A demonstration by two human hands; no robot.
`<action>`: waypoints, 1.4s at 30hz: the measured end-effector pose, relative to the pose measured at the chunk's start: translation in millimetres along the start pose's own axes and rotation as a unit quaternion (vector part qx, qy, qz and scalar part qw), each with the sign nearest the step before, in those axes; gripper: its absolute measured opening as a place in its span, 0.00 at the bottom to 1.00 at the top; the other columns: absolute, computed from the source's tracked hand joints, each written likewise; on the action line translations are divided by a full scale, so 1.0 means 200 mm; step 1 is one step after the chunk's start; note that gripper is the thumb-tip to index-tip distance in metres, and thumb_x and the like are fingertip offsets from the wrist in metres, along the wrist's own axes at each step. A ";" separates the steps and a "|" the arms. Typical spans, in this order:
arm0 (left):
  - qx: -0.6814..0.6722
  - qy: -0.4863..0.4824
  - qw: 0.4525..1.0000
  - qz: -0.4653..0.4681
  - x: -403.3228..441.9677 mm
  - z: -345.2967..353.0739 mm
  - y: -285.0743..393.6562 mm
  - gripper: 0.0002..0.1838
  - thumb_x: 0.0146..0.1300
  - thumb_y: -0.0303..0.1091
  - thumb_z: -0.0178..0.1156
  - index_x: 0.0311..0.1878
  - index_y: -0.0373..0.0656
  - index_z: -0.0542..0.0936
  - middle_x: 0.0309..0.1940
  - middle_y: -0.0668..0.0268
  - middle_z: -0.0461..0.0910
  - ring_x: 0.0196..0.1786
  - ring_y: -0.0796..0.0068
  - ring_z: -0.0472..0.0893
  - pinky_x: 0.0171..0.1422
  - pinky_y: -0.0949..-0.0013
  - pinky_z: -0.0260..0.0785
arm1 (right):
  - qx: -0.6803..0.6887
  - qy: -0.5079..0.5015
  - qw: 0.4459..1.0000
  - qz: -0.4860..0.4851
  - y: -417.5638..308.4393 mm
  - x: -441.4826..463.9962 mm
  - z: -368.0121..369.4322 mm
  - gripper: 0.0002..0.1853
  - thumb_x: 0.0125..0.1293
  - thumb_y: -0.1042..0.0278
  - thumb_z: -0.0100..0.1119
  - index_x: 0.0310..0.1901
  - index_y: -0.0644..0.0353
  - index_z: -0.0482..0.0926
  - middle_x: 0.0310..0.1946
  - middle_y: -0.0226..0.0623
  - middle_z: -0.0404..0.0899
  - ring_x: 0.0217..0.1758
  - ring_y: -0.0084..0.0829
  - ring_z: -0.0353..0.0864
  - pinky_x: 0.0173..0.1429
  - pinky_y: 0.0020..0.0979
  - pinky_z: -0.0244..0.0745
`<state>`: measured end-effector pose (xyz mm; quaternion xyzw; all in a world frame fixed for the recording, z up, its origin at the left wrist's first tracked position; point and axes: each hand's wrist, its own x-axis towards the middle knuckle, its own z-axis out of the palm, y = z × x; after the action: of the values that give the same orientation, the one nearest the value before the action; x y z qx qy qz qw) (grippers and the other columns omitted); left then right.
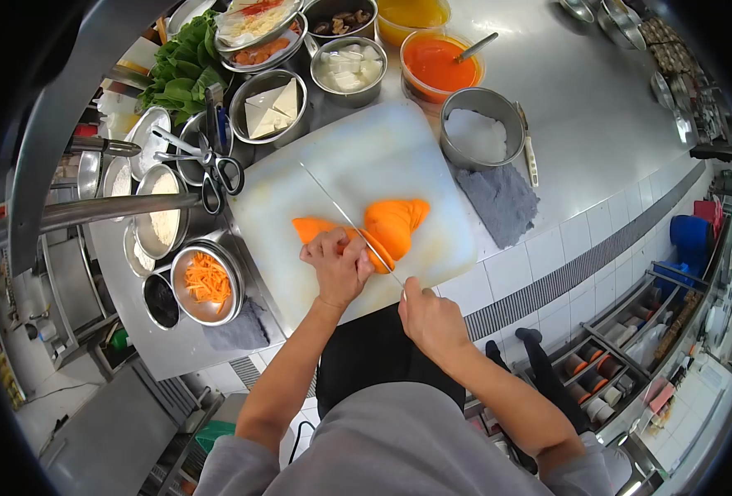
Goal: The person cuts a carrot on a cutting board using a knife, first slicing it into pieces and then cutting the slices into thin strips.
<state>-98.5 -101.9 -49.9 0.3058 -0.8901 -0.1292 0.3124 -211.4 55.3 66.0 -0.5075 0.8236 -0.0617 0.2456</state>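
A large white cutting board (275, 194) lies on the steel counter. On it are pieces of a thick, peeled orange carrot (395, 227), one larger piece to the right of the blade and another part under my left hand. My left hand (339, 263) is closed over the carrot, fingers curled and pressing it to the board. A long knife (326, 192) lies diagonally across the carrot, its tip pointing away to the upper left. My right hand (432, 322) wraps round the knife's handle at the board's near edge. The fingers hide most of the handle.
To the left stand a bowl of orange shreds (207, 281), scissors (209, 169) and bowls of white powder. Behind are tofu pieces (271, 109), leafy greens (186, 70) and an orange-red liquid (440, 64). A steel pot (482, 128) and grey cloth (497, 202) sit right.
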 end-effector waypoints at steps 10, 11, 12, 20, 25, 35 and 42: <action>-0.008 0.001 1.000 -0.007 -0.03 -0.01 0.01 0.10 0.62 0.42 0.62 0.47 0.62 0.79 0.50 0.71 0.70 0.56 0.62 0.68 0.60 0.48 0.51 | 0.001 0.015 1.000 -0.003 0.02 0.02 0.05 0.09 0.71 0.65 0.59 0.40 0.59 0.71 0.21 0.45 0.82 0.21 0.47 0.86 0.27 0.42 0.84; -0.014 0.003 1.000 -0.002 -0.03 -0.01 0.01 0.11 0.62 0.42 0.62 0.47 0.62 0.79 0.50 0.71 0.71 0.56 0.62 0.68 0.60 0.48 0.51 | 0.007 0.025 1.000 -0.002 0.02 0.02 0.08 0.08 0.72 0.65 0.58 0.40 0.59 0.71 0.21 0.46 0.82 0.21 0.47 0.86 0.27 0.42 0.84; -0.014 0.003 1.000 -0.001 -0.03 -0.01 0.01 0.11 0.62 0.42 0.62 0.47 0.62 0.79 0.50 0.71 0.71 0.56 0.62 0.68 0.60 0.48 0.51 | 0.013 0.034 0.999 0.000 0.01 0.02 0.07 0.08 0.72 0.65 0.58 0.40 0.60 0.71 0.22 0.46 0.83 0.22 0.47 0.86 0.27 0.42 0.84; 0.004 -0.003 1.000 -0.001 -0.01 0.02 0.00 0.10 0.64 0.45 0.60 0.48 0.62 0.80 0.51 0.70 0.71 0.57 0.61 0.68 0.60 0.48 0.51 | 0.005 -0.025 1.000 0.003 0.04 -0.02 -0.02 0.09 0.72 0.64 0.58 0.40 0.60 0.71 0.21 0.46 0.82 0.22 0.48 0.86 0.28 0.43 0.83; 0.008 0.000 1.000 -0.003 0.00 0.01 0.01 0.10 0.64 0.44 0.59 0.48 0.62 0.80 0.50 0.71 0.72 0.56 0.62 0.69 0.60 0.48 0.51 | 0.008 0.009 1.000 -0.006 0.05 -0.01 -0.05 0.09 0.73 0.64 0.57 0.42 0.61 0.73 0.21 0.47 0.83 0.24 0.49 0.87 0.28 0.43 0.84; 0.001 0.008 1.000 0.004 0.00 0.02 0.01 0.08 0.64 0.43 0.60 0.46 0.62 0.79 0.51 0.71 0.71 0.55 0.62 0.69 0.60 0.48 0.51 | 0.028 0.013 1.000 0.005 0.09 -0.02 0.10 0.11 0.73 0.62 0.59 0.43 0.60 0.71 0.22 0.47 0.82 0.23 0.49 0.86 0.27 0.45 0.83; 0.000 0.005 1.000 0.001 -0.03 0.00 0.00 0.08 0.62 0.41 0.62 0.45 0.61 0.79 0.51 0.72 0.71 0.56 0.62 0.68 0.60 0.48 0.51 | 0.026 0.042 0.999 0.002 0.10 0.01 0.20 0.11 0.73 0.62 0.60 0.43 0.59 0.71 0.22 0.46 0.82 0.23 0.48 0.86 0.27 0.45 0.83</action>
<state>-94.4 -98.7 -53.7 0.3057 -0.8888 -0.1275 0.3167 -209.7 69.1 24.0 -0.4958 0.8326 -0.1041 0.2239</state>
